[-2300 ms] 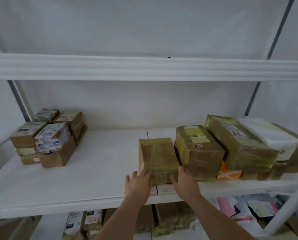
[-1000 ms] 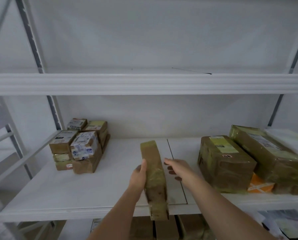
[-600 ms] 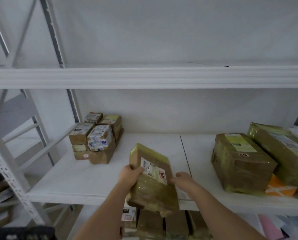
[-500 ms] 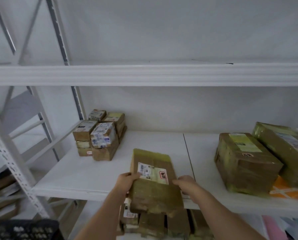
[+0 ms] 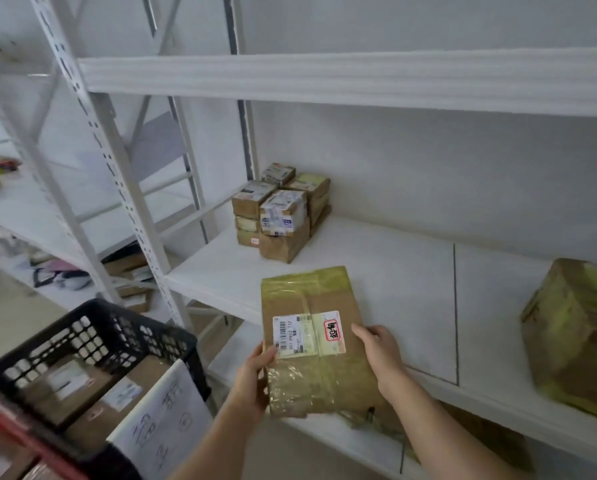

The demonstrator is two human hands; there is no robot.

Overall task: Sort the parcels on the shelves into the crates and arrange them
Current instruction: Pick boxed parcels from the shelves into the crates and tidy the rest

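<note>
Both hands hold one flat brown cardboard parcel wrapped in yellowish clear tape (image 5: 312,341), lifted clear of the white metal shelf (image 5: 394,271) & held in front of its front edge, label side up, roughly level w/ a slight tilt. The white shipping label w/ barcode (image 5: 307,334) sits across the parcel's middle; a red-bordered sticker is at the label's right end, text too small to read.

Left hand (image 5: 252,379) grips the parcel's lower left edge, thumb on top by the label corner, other fingers curled underneath. Right hand (image 5: 380,358) grips the right edge, thumb on top near the label, fingers wrapped below.

Black plastic lattice crate (image 5: 92,341) is low left, well apart from the held parcel; brown boxes w/ white labels lie inside it. A white paper sheet w/ handwriting (image 5: 162,420) hangs over the crate's near right corner. A red crate rim (image 5: 16,427) shows at bottom left, mostly cut off.

On the shelf, back left: stack of small brown taped boxes (image 5: 279,213), close to the wall. Far right: large brown box in yellow-green tape (image 5: 574,337), partly out of frame. More taped parcels sit on the shelf below, mostly hidden by the arms.
</note>
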